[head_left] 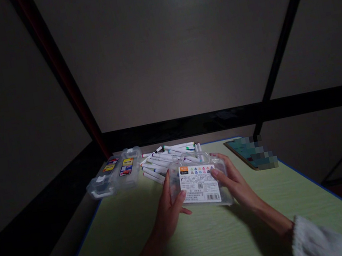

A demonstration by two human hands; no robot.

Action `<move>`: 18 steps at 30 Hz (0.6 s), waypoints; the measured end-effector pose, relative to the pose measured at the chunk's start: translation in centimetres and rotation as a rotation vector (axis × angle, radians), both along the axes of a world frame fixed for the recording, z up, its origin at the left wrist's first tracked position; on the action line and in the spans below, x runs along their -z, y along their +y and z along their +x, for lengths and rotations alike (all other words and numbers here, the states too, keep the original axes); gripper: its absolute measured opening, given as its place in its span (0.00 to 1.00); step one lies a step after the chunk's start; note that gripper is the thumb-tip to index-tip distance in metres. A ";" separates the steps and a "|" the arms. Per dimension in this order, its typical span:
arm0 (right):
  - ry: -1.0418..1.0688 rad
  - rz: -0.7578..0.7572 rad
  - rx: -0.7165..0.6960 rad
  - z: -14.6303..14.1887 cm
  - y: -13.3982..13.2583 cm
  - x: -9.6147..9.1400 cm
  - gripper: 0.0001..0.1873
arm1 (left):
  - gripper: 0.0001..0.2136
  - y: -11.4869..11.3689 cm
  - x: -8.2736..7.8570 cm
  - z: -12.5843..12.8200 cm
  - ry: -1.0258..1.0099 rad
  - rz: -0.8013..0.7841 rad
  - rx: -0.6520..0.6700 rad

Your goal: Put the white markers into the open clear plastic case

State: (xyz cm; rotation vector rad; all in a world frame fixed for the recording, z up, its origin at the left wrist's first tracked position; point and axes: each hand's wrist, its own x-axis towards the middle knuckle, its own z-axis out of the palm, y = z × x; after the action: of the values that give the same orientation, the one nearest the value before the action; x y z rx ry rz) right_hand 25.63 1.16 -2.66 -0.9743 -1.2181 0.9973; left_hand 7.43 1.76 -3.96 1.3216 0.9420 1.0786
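Two hands hold a clear plastic case [200,184] just above a pale green table [211,244] in a dim room.

The table fills the lower frame; at its far left lie two transparent boxes [115,177] side by side; just beside them a pile of white markers [163,160]; far right, a phone [244,152], apart from the rest; the left hand [168,210] clasps the case's left edge, thumb on its printed label; the right hand [233,183] grips the right edge, fingers curled behind.

On the tabletop [211,244], markers [163,160] lie behind the marker case [199,182]; an open case [115,175] lies left, a phone [248,152] right.
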 end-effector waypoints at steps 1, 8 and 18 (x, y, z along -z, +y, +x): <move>0.004 -0.011 -0.012 0.0 0.0 0.0 0.21 | 0.36 0.1 0.2 0.0 -0.006 0.005 0.005; 0.022 -0.057 -0.019 0.1 0.0 -0.1 0.21 | 0.35 0.8 1.2 -0.2 -0.082 0.080 0.034; 0.164 -0.008 -0.095 0.5 0.5 0.4 0.23 | 0.36 0.8 1.4 -0.3 -0.094 0.133 0.054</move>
State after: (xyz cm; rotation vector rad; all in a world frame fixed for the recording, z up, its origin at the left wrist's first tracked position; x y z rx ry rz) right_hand 26.14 1.64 -3.04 -0.8306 -1.1324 1.1349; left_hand 7.09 2.52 -5.32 1.3837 0.7715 1.1674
